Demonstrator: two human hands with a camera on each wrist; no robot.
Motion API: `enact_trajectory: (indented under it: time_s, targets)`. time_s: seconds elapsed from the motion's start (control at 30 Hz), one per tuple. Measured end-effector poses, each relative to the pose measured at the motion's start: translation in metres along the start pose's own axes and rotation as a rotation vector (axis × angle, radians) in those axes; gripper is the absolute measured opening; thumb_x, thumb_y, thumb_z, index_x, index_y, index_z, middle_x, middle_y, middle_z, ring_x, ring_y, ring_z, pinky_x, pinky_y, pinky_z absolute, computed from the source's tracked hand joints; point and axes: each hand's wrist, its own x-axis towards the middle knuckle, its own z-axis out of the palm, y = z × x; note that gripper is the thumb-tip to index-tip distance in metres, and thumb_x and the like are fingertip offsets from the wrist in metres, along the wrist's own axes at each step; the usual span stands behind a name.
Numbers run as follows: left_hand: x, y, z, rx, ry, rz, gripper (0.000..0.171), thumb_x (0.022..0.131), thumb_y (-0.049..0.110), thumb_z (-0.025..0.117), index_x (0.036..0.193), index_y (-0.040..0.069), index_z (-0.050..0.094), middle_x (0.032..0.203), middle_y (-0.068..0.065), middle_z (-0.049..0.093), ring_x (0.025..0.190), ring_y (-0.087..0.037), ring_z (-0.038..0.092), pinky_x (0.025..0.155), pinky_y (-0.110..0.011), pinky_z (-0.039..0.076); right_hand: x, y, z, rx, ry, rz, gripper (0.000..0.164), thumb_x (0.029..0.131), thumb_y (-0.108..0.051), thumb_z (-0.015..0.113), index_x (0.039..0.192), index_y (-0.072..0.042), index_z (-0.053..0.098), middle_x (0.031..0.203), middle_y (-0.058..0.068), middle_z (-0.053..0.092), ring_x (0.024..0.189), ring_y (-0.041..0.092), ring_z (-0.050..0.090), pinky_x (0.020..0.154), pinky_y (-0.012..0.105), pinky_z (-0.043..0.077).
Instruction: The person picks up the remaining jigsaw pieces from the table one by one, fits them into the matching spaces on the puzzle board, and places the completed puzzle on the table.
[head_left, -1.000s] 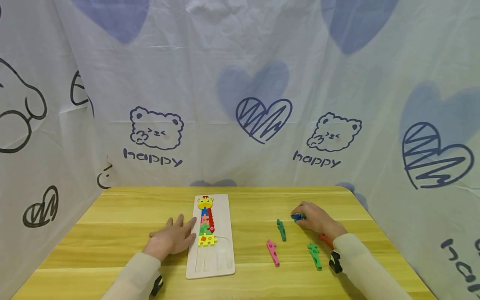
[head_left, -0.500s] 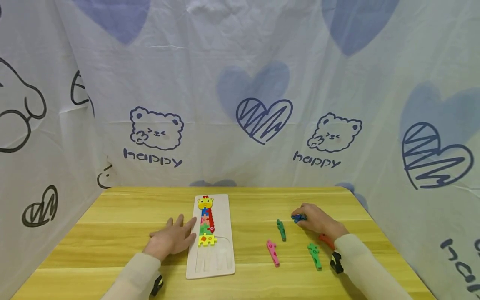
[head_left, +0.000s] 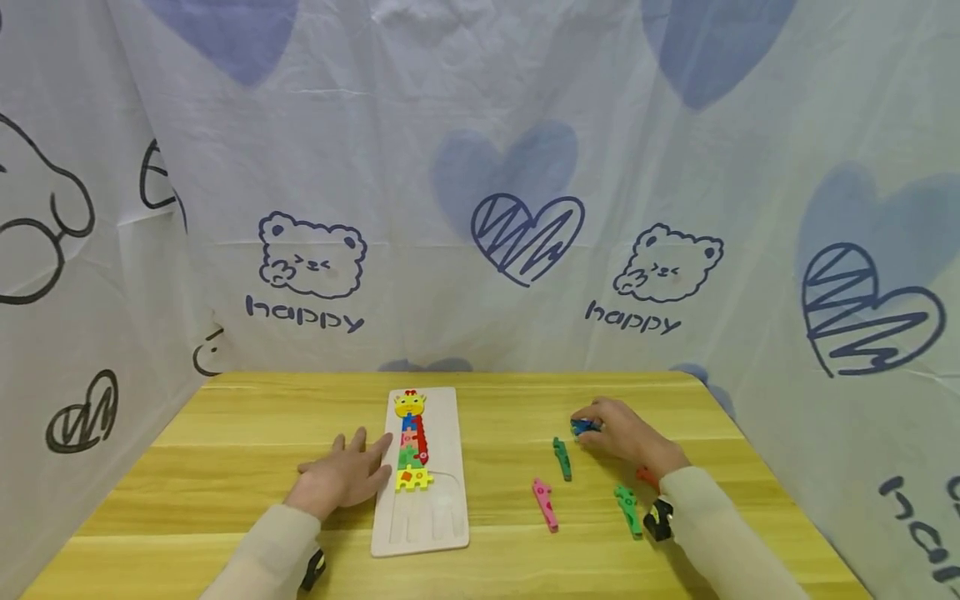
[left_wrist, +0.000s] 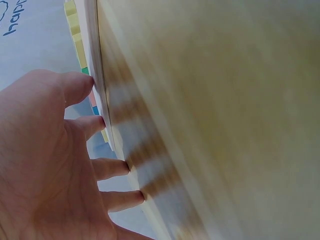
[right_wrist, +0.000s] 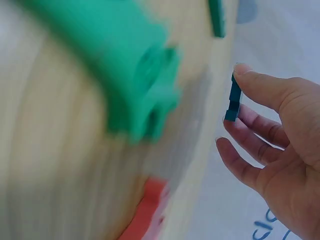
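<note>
A pale wooden puzzle board (head_left: 442,433) lies left of centre with a giraffe partly laid in it: yellow head (head_left: 410,406), coloured neck pieces and a yellow body piece (head_left: 412,480). Against the board's left edge rests my left hand (head_left: 341,477), fingers spread; in the left wrist view its thumb and index finger touch the board's rim (left_wrist: 95,60). My right hand (head_left: 626,433) pinches a blue puzzle piece (head_left: 583,427) between thumb and fingers, at the table's right. The right wrist view shows that piece edge-on, dark blue (right_wrist: 233,97), off the table.
Near the right hand lie a dark green piece (head_left: 562,459), a pink piece (head_left: 546,505), a light green piece (head_left: 628,511) and a red piece (head_left: 647,477) partly behind the wrist. A printed white curtain (head_left: 450,333) stands behind the wooden table (head_left: 510,567).
My right hand has moved slightly left and away from me, carrying the blue puzzle piece. The left hand and the board stay in place.
</note>
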Motion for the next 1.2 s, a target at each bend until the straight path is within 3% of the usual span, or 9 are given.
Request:
enact_trajectory:
  time_s: [0.2,0.47,0.73,1.0,1.2]
  targets:
    - [-0.001,0.001,-0.004,-0.001,0.006,0.002,0.062,0.107,0.048,0.043,0.163,0.026,0.03,0.17,-0.024,0.023,0.151,-0.059,0.024,0.09,-0.095,0.03,0.012,-0.025,-0.002,0.014,0.029,-0.069,0.034,0.094,-0.015,0.075,0.125,-0.001,0.073,0.096,0.006,0.068,0.081,0.016,0.057,0.07,0.023,0.05]
    - [-0.002,0.002,-0.006,0.003,0.011,0.008,0.062,0.107,0.047,0.043,0.164,0.025,0.029,0.17,-0.024,0.023,0.151,-0.059,0.024,0.091,-0.094,0.03,0.02,-0.058,0.001,0.012,-0.001,-0.126,0.034,0.093,-0.015,0.077,0.124,-0.001,0.074,0.098,0.008,0.069,0.083,0.021,0.058,0.069,0.021,0.046]
    - [-0.002,0.002,-0.006,-0.001,0.002,0.005,0.062,0.107,0.047,0.044,0.164,0.025,0.029,0.17,-0.024,0.023,0.151,-0.059,0.024,0.091,-0.095,0.03,0.023,-0.077,0.005,-0.016,-0.014,-0.204,0.033,0.092,-0.014,0.077,0.122,0.0,0.075,0.097,0.009,0.069,0.084,0.021,0.059,0.071,0.022,0.049]
    - [0.0,0.001,-0.003,0.003,-0.002,0.001,0.062,0.107,0.048,0.044,0.163,0.026,0.03,0.17,-0.024,0.023,0.151,-0.059,0.024,0.091,-0.095,0.029,0.027,-0.095,0.015,-0.003,-0.05,-0.17,0.032,0.093,-0.017,0.077,0.123,-0.004,0.075,0.1,0.007,0.07,0.087,0.019,0.059,0.075,0.024,0.051]
    - [0.0,0.001,-0.001,0.007,0.0,-0.001,0.062,0.107,0.048,0.044,0.163,0.026,0.03,0.169,-0.024,0.024,0.151,-0.059,0.024,0.091,-0.095,0.029,0.031,-0.106,0.021,-0.005,-0.058,-0.224,0.031,0.092,-0.018,0.078,0.12,-0.004,0.076,0.098,0.007,0.07,0.085,0.02,0.058,0.074,0.024,0.049]
